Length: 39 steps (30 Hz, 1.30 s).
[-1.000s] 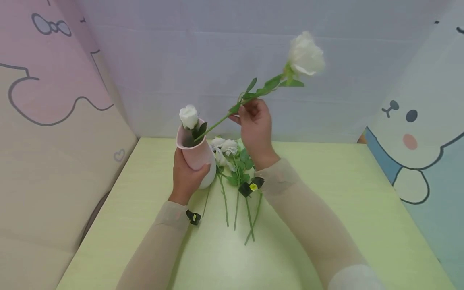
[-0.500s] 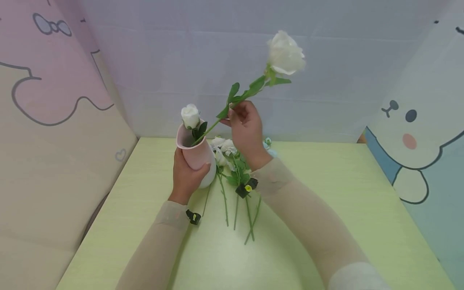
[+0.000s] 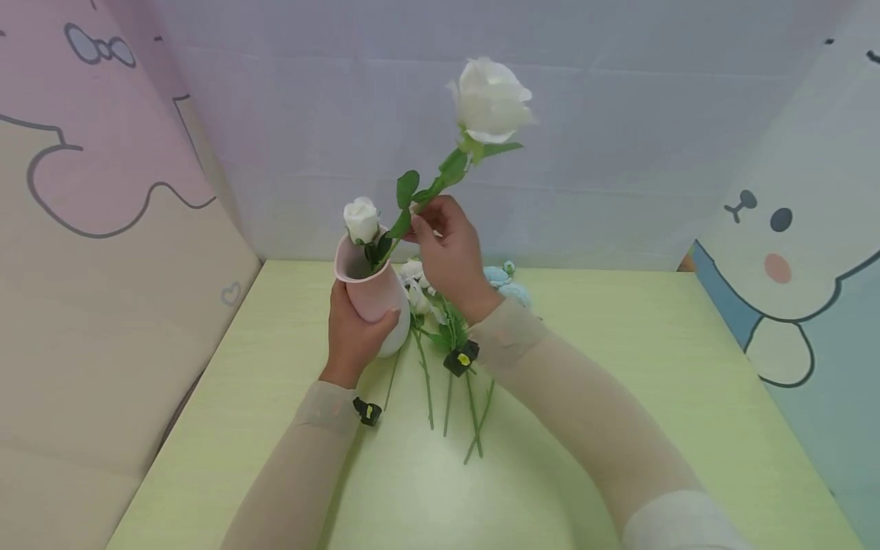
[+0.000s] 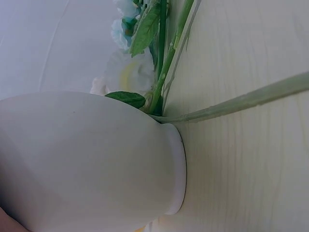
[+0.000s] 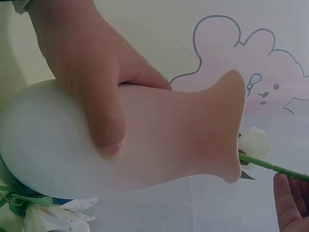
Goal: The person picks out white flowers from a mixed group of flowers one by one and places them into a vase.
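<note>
Head view shows the left hand [image 3: 354,334] clamped round a pink-and-white vase [image 3: 373,300], its thumb across the front, above a pale yellow table [image 3: 646,359]. The right hand [image 3: 451,253] pinches the leafy stem of 1 large white rose [image 3: 492,103], whose bloom stands above that hand while the lower stem passes into the vase's mouth; the stem's end is hidden inside. Another, smaller white rose [image 3: 361,219] sits in the same mouth, its head just above the rim. In the left wrist view, the vase's white base is at the tabletop, near 1 loose stem [image 4: 246,102]. White flowers [image 3: 416,296] and blue flowers [image 3: 514,292] lie behind and beside the vase, with 5 thin stems reaching toward the person.
</note>
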Tool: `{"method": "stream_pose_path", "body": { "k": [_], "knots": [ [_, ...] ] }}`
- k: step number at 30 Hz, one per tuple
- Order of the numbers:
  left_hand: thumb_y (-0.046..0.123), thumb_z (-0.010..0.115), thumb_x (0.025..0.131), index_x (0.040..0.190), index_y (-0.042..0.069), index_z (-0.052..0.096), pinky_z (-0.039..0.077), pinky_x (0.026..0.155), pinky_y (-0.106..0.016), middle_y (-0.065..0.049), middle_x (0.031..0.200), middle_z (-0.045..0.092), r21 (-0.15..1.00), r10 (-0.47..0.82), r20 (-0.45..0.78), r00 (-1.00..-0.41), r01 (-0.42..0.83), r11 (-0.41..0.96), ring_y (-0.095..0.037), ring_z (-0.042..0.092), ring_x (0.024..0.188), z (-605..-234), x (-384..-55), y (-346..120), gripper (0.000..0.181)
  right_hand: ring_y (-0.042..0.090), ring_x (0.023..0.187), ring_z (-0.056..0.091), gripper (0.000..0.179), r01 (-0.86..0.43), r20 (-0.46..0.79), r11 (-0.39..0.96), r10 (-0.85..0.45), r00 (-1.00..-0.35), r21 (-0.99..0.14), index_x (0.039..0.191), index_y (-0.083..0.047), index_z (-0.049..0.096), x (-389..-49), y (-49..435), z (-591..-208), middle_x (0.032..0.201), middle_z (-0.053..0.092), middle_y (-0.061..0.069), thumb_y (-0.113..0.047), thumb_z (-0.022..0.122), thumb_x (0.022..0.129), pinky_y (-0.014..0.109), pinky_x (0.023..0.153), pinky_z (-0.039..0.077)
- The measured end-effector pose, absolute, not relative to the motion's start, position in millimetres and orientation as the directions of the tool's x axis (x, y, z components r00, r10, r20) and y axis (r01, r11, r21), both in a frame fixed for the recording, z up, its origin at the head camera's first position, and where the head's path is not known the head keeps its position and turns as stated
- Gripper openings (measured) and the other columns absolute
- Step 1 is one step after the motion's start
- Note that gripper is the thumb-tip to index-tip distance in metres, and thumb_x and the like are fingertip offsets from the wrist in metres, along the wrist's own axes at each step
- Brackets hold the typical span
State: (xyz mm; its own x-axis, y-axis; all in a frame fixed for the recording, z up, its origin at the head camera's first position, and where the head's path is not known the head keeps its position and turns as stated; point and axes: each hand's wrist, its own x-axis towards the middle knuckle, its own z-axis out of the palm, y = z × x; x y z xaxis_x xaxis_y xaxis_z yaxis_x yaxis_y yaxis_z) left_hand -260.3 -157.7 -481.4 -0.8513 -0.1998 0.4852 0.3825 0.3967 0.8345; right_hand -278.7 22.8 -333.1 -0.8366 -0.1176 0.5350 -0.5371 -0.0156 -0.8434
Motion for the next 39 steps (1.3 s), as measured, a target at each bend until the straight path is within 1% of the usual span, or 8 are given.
{"method": "stream_pose_path", "body": {
  "k": [5,13,16,21,24,31,35,39],
  "knots": [
    [0.02,0.091,0.072,0.157,0.029,0.034,0.045,0.097,-0.05,0.0,0.145,0.048,0.837,-0.2,0.484,-0.852,0.384,0.389,-0.022,0.053,0.119,-481,-259,-157,0.102,0.023,0.097,0.069,0.014,-0.527,0.518,0.026,-0.149,-0.842,-0.849,0.12,-0.003,0.056,-277,21,-334,0.107,0.063,0.012,-0.007,0.053,0.107,0.03,0.088,0.056],
    [0.017,0.09,0.071,0.155,0.027,0.037,0.045,0.097,-0.051,0.0,0.142,0.051,0.843,-0.197,0.489,-0.85,0.401,0.359,-0.024,0.054,0.118,-479,-259,-156,0.1,0.018,0.092,0.067,0.01,-0.535,0.5,0.196,-0.201,-0.842,-0.822,0.114,-0.004,0.059,-277,16,-337,0.099,0.068,0.008,-0.01,0.057,0.106,0.03,0.085,0.053],
    [0.018,0.09,0.071,0.155,0.025,0.037,0.045,0.097,-0.051,0.0,0.143,0.05,0.84,-0.196,0.491,-0.849,0.403,0.362,-0.024,0.054,0.118,-480,-259,-156,0.099,0.017,0.094,0.067,0.013,-0.545,0.499,0.229,-0.231,-0.835,-0.806,0.116,-0.004,0.059,-278,15,-339,0.1,0.068,0.007,-0.013,0.056,0.106,0.03,0.087,0.053],
    [0.02,0.09,0.072,0.155,0.025,0.037,0.045,0.098,-0.052,0.001,0.143,0.05,0.84,-0.189,0.493,-0.849,0.406,0.361,-0.023,0.053,0.118,-481,-260,-158,0.098,0.017,0.103,0.066,0.02,-0.547,0.481,0.269,-0.277,-0.832,-0.792,0.123,-0.004,0.056,-279,12,-341,0.108,0.068,0.008,-0.015,0.056,0.106,0.028,0.092,0.052],
    [0.019,0.09,0.073,0.154,0.025,0.038,0.045,0.097,-0.052,0.002,0.142,0.051,0.838,-0.182,0.499,-0.847,0.418,0.35,-0.023,0.053,0.118,-480,-260,-159,0.097,0.017,0.105,0.066,0.02,-0.556,0.482,0.285,-0.29,-0.826,-0.781,0.124,-0.004,0.056,-281,11,-342,0.111,0.068,0.009,-0.014,0.056,0.106,0.027,0.093,0.051],
    [0.018,0.09,0.072,0.155,0.027,0.038,0.045,0.095,-0.052,0.002,0.141,0.051,0.834,-0.176,0.507,-0.844,0.429,0.347,-0.024,0.053,0.117,-480,-262,-159,0.097,0.018,0.101,0.065,0.019,-0.561,0.481,0.297,-0.302,-0.823,-0.773,0.12,-0.002,0.058,-284,10,-339,0.108,0.067,0.009,-0.013,0.058,0.104,0.027,0.09,0.052],
    [0.02,0.09,0.072,0.155,0.03,0.037,0.044,0.096,-0.051,0.003,0.142,0.051,0.835,-0.184,0.499,-0.847,0.414,0.363,-0.022,0.053,0.118,-482,-262,-159,0.099,0.015,0.097,0.065,0.018,-0.528,0.453,0.293,-0.288,-0.844,-0.797,0.118,-0.006,0.06,-285,10,-337,0.105,0.067,0.005,-0.018,0.058,0.104,0.027,0.087,0.052],
    [0.021,0.09,0.072,0.156,0.03,0.036,0.045,0.096,-0.052,0.001,0.143,0.05,0.832,-0.18,0.5,-0.847,0.413,0.371,-0.023,0.053,0.118,-482,-262,-158,0.1,0.012,0.093,0.064,0.019,-0.485,0.418,0.26,-0.275,-0.866,-0.835,0.117,-0.011,0.062,-285,11,-336,0.103,0.067,0.0,-0.025,0.056,0.106,0.029,0.085,0.052]
  ]
}}
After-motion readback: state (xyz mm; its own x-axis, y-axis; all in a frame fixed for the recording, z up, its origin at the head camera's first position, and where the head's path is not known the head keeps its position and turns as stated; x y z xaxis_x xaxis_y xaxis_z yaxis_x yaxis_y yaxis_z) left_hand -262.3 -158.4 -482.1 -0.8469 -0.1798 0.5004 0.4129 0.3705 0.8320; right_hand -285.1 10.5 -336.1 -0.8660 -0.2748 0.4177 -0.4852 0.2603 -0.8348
